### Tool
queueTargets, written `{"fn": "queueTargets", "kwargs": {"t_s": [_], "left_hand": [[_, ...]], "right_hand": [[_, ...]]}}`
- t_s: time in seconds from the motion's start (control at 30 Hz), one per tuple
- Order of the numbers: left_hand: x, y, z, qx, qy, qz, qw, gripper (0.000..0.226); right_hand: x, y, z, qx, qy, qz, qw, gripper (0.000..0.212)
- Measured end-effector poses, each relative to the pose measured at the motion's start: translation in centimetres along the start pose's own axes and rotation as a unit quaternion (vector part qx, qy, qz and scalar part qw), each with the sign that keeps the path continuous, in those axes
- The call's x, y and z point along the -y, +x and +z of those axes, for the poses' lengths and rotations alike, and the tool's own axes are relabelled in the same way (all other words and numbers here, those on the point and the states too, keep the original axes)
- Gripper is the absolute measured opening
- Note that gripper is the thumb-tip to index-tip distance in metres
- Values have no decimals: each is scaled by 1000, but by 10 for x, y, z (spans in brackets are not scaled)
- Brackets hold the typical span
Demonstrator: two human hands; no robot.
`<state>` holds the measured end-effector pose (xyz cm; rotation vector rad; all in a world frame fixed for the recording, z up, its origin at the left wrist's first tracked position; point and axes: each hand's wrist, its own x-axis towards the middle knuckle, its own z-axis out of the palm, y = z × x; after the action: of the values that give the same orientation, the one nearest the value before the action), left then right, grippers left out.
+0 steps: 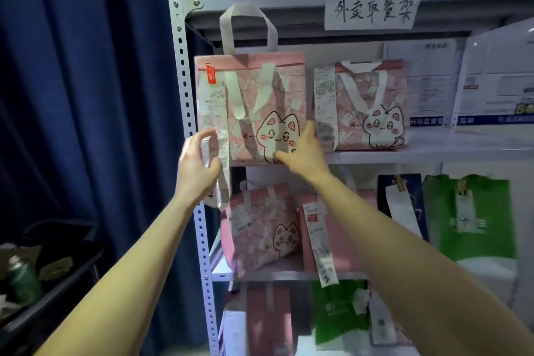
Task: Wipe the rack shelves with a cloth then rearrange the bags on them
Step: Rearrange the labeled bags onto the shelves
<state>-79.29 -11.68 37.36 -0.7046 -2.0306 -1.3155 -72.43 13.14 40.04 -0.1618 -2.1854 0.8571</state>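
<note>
A pink cat-print bag (254,95) with grey handles stands at the left end of the upper shelf (419,153) of a grey metal rack (185,89). My left hand (196,165) is at the bag's lower left edge, fingers apart and curled around its long hanging receipt. My right hand (303,150) presses on the bag's lower right front, thumb along its side. A second pink cat bag (372,107) stands to the right on the same shelf. No cloth is in sight.
The shelf below holds pink bags (260,228), a dark blue bag (404,205) and a green bag (474,217); more bags sit lower. A handwritten paper sign (372,10) hangs on the top rail. Dark blue curtain (86,95) on the left, a dark bin (43,274) below it.
</note>
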Motion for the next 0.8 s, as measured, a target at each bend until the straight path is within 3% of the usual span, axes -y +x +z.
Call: {"fn": "queueTargets", "kwargs": {"t_s": [0.17, 0.3, 0.47, 0.63, 0.8], "left_hand": [[-53, -69, -3, -23, -10, 16, 1000, 64], [-101, -117, 27, 11, -46, 5, 999, 64], [-165, -143, 98, 58, -85, 14, 995, 58], [-221, -142, 177, 113, -104, 51, 987, 62], [-263, -123, 261, 133, -131, 80, 979, 64]], "right_hand": [[-5, -71, -58, 5, 18, -14, 1000, 92], [-29, -120, -121, 0, 46, 14, 999, 87], [-78, -155, -212, -37, 20, 56, 998, 105], [-131, -163, -291, -99, 11, 39, 994, 134], [-194, -136, -347, -122, -9, 19, 992, 130]]}}
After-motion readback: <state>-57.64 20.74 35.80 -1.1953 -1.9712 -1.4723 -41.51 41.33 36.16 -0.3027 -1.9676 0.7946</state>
